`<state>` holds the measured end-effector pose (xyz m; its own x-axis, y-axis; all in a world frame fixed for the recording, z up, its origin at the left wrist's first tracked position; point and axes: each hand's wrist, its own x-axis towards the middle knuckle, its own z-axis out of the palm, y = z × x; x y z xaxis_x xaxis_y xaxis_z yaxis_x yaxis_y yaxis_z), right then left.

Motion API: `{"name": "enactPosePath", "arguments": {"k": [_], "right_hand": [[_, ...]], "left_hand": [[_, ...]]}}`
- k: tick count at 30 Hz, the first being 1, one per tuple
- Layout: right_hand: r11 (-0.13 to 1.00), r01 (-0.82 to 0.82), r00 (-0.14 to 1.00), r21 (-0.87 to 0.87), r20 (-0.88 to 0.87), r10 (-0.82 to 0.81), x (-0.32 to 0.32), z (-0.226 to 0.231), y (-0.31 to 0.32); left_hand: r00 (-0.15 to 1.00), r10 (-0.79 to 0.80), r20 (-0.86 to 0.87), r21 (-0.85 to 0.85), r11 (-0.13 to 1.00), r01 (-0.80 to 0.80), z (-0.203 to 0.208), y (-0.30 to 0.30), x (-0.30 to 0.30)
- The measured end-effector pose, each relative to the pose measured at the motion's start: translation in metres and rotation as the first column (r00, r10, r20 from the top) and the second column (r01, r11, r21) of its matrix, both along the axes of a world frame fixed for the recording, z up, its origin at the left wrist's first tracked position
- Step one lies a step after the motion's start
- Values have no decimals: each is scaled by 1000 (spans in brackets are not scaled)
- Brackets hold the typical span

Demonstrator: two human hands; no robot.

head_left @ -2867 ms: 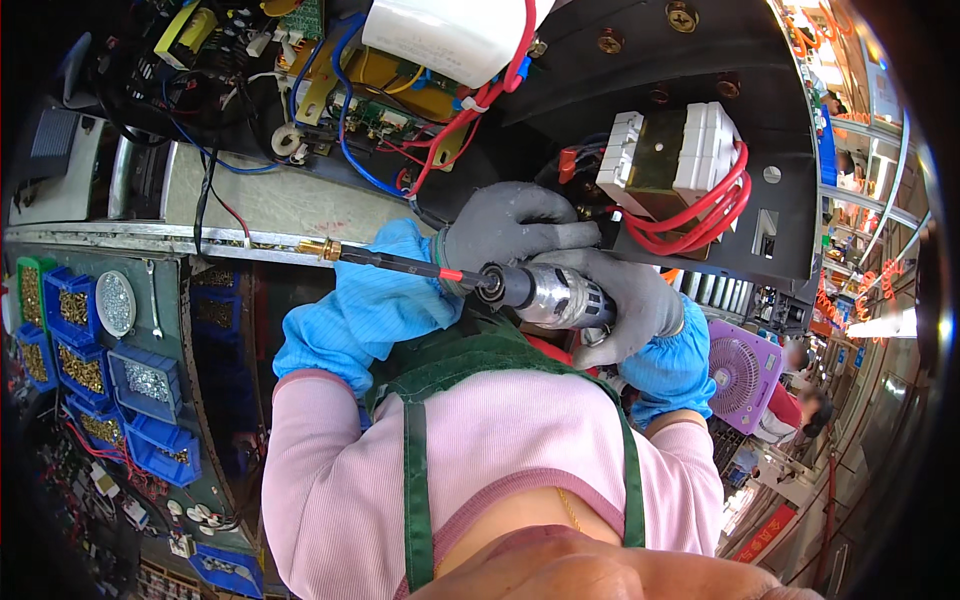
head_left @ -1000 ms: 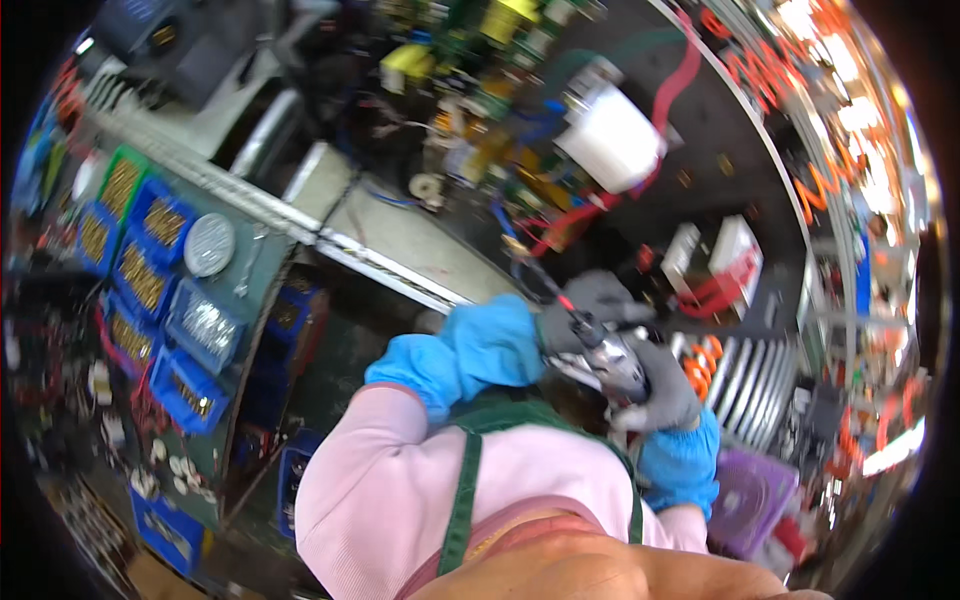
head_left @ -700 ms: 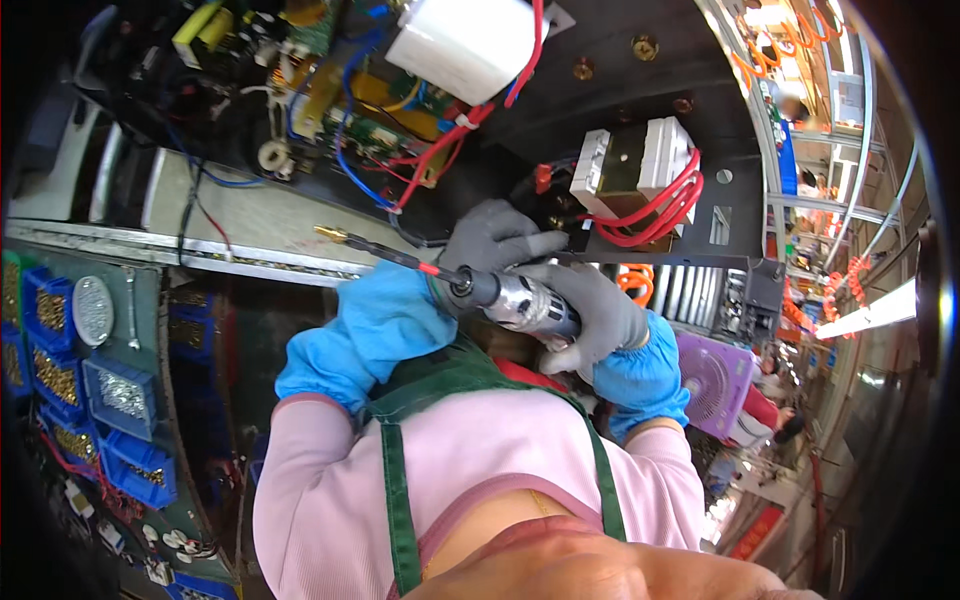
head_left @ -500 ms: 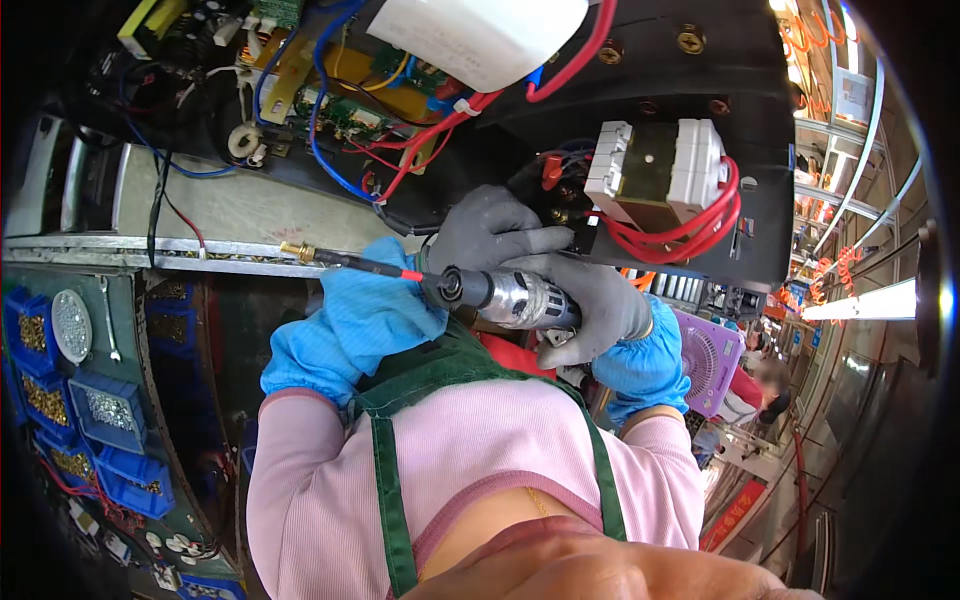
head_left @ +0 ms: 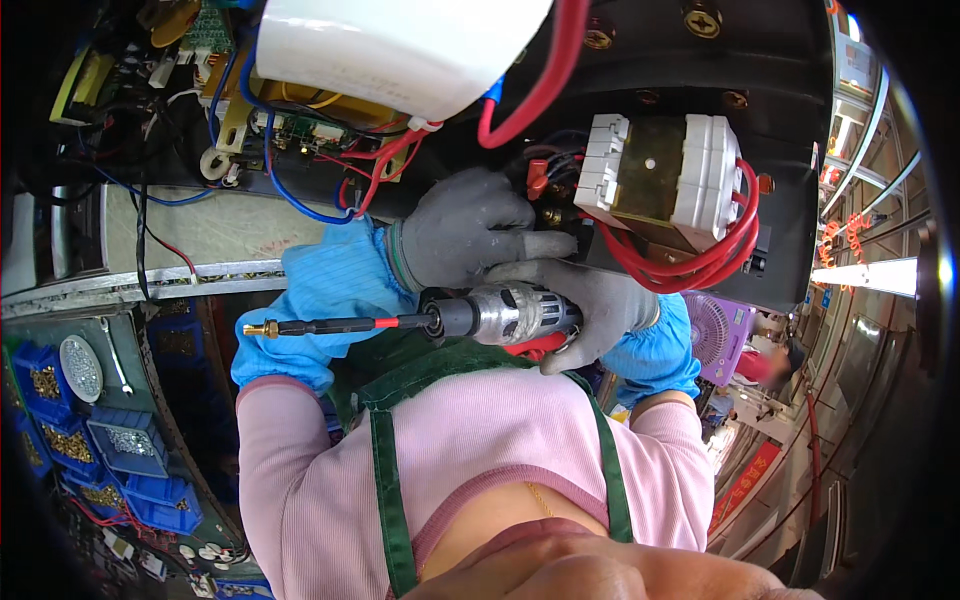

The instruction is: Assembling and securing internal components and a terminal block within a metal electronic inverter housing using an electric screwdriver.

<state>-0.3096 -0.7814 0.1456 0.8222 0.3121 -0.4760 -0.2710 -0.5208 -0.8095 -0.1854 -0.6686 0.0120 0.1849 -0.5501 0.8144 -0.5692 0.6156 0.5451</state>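
Note:
My right hand (head_left: 590,305), in a grey work glove, is wrapped round a power screwdriver (head_left: 515,314) with silver tape on its body. Its long black bit (head_left: 335,325), with a red band and a brass-coloured screw or fitting at the tip, points left across my blue sleeve. Just above the tool, my left hand (head_left: 462,232), also gloved in grey, has its fingers curled, the foremost reaching right. It lies against the black casing (head_left: 790,240), below a red terminal cap (head_left: 537,178). Whatever its fingers may pinch is hidden.
A white transformer (head_left: 650,170) with looped red cables (head_left: 690,268) sits on the casing. A large white cylinder (head_left: 400,50) and wired circuit boards (head_left: 300,135) are at upper left. Blue bins (head_left: 70,445) of small hardware and a wrench (head_left: 116,355) lie at left; a purple fan (head_left: 722,335) stands right.
The screwdriver's bit has swung from sloping to nearly level, its tip moving left and down. My left hand has shifted slightly left. The casing appears closer in view.

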Motion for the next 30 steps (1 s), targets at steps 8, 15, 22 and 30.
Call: {"name": "enactPosePath", "arguments": {"k": [8, 15, 22, 30], "right_hand": [[999, -35, 999, 2, -34, 35, 3, 4, 0], [998, -59, 996, 6, 66, 58, 0, -3, -2], [999, 8, 1000, 52, 5, -8, -6, -10, -1], [999, -28, 998, -22, 55, 29, -1, -5, -1]], "left_hand": [[1000, -19, -25, -31, 999, 18, -4, -1, -1], [998, -20, 61, -9, 1000, 21, -1, 1, 4], [996, -41, -77, -6, 999, 40, -3, 0, -7], [992, -34, -123, -39, 999, 30, -3, -2, -8]]}}
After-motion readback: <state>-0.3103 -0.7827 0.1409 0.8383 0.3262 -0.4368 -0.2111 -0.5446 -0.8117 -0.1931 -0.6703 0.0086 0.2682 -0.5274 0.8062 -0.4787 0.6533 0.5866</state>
